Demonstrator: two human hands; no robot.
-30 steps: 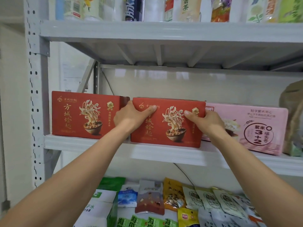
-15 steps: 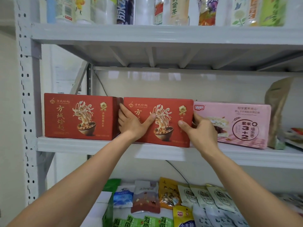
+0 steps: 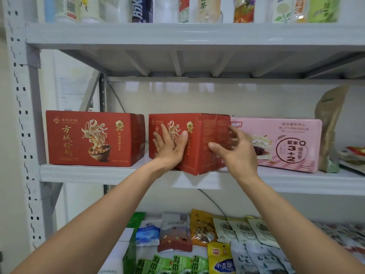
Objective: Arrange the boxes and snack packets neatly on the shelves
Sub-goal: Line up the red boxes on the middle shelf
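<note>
Pressing flat-fingered on the front of the middle red box (image 3: pixel 205 127) is the left hand (image 3: pixel 169 147); the right hand (image 3: pixel 239 153) hovers spread at its side face, contact unclear, probably squaring it. It sits skewed on the middle shelf (image 3: pixel 98 173), corner jutting near, between its red twin (image 3: pixel 94 138) and the pink box (image 3: pixel 284 145).

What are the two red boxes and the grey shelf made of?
The left red box and the angled red box look like printed cardboard with a slight sheen: they have sharp folded corners and top flaps. The grey shelf is probably painted metal, with a thin bent front lip and a hole-punched post.
</note>
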